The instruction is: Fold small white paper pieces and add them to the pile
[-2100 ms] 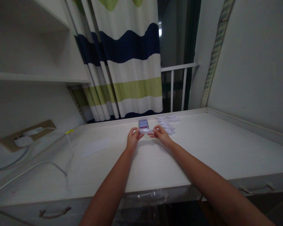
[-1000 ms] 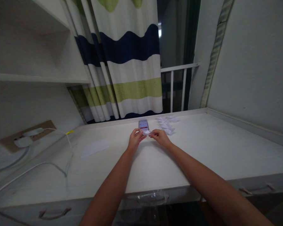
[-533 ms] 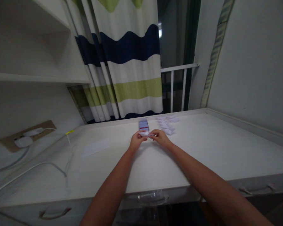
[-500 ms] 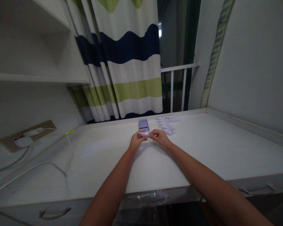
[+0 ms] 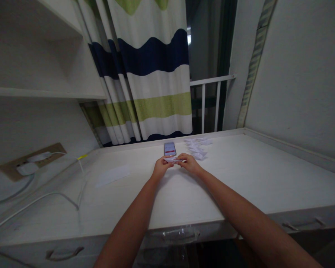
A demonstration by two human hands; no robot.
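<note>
Left hand (image 5: 160,169) and right hand (image 5: 191,164) pinch folded paper (image 5: 171,159); phone (image 5: 170,148) writing unreadable.

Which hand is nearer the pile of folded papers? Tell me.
Right. The right hand lies just before the pile of folded papers; the left hand is farther left.

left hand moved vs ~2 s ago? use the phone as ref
Yes, slightly. The left hand has shifted right, toward the right hand, closing the gap in front of the phone. Both pinch the small white paper between them.
</note>
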